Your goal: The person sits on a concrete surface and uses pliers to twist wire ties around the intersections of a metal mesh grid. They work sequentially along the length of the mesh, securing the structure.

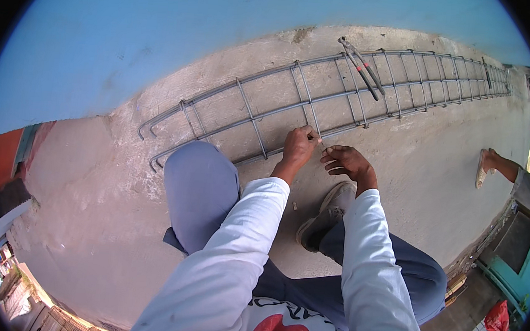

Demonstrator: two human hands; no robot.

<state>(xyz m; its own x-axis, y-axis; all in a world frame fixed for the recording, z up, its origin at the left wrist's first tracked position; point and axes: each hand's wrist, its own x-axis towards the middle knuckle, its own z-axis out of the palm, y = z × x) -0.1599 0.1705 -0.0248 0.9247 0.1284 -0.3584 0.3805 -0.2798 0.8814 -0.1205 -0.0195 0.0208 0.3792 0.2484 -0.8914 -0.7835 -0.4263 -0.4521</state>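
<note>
Concrete floor (401, 170) bears a rebar cage (345, 97); left hand (299, 146) pinches barely visible wire; right hand (347, 162) loosely curled.

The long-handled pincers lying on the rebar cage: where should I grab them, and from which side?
Likely by the pincers' near handle ends with the red marks, coming from the person's side. The handles point back toward the hands, while the head lies at the far end by the blue wall, on the rebar cage.

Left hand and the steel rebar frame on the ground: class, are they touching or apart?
Touching. The head view shows the left hand closed right on the near long bar of the rebar frame, fingers pinched at a crossing, with no gap visible between them.
</note>
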